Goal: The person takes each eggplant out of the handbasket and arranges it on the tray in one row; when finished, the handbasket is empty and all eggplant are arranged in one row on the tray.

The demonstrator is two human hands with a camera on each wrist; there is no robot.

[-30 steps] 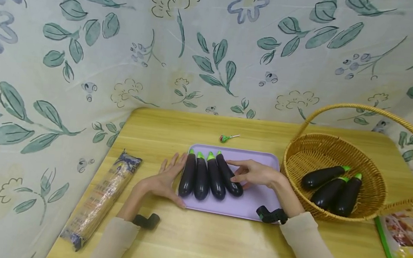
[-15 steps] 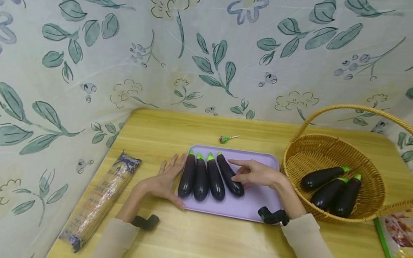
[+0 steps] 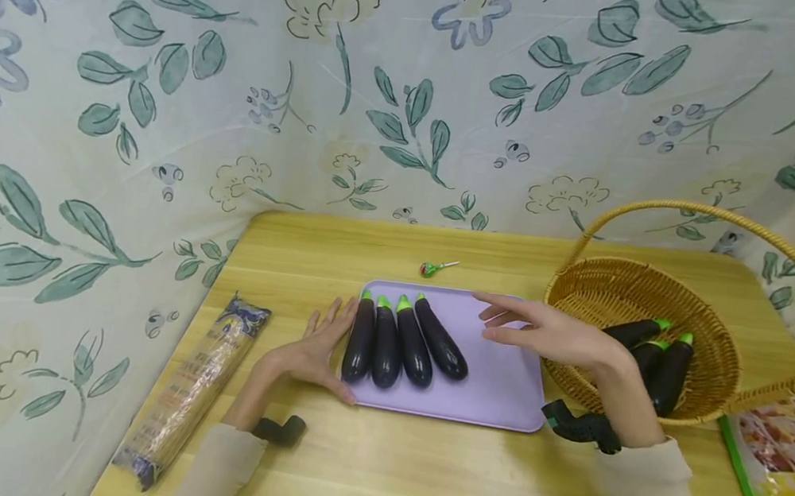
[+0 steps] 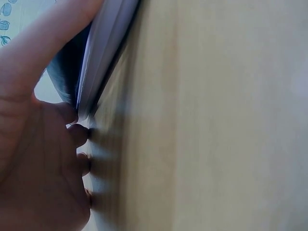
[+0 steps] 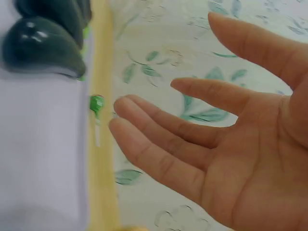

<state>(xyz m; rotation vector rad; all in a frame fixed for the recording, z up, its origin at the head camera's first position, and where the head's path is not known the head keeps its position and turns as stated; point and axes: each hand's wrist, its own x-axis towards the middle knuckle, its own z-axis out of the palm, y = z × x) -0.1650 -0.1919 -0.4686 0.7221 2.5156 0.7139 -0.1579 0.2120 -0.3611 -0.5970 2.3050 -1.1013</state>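
Note:
Several dark eggplants [image 3: 413,345] with green stem ends lie side by side on the left half of a lilac tray [image 3: 499,389]. The rightmost eggplant [image 3: 442,340] slants slightly away from the others. At the tray's left edge, my left hand [image 3: 311,355] rests with fingers spread, its thumb by the near corner. The left wrist view shows that thumb across the tray rim [image 4: 103,53]. My right hand [image 3: 554,336], fingers extended and holding nothing, hovers over the tray's right end beside the wicker basket [image 3: 591,287]. Three more eggplants [image 3: 674,374] lie in that basket, partly hidden by my right hand and wrist.
Behind the tray lies a lollipop [image 3: 428,268] in a green wrapper. A long clear packet of noodle-like sticks [image 3: 193,392] is at left. Right of the basket sits a green-edged food bag [image 3: 788,477]. The basket's tall handle [image 3: 724,214] arches upward; a floral cloth [image 3: 410,121] hangs behind.
My right hand has let go of the rightmost eggplant, lifted off and moved right toward the basket. That eggplant stays on the tray. My left hand has kept its place at the tray edge.

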